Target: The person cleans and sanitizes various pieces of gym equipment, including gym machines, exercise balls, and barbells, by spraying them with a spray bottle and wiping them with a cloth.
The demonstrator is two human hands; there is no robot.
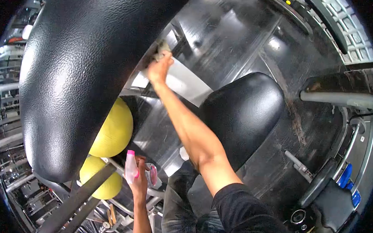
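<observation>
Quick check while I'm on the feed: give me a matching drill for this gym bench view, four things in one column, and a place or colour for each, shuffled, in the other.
Things:
1. spray bottle
2. cloth
3. ball
4. seat pad

Place or colour:
A. yellow, just under the long back pad
B. black, to the right of the outstretched forearm
C. pink-capped, held in the left hand
D. pressed by the right hand at the edge of the long back pad

Pairs: 1-C, 2-D, 3-A, 4-B
</observation>
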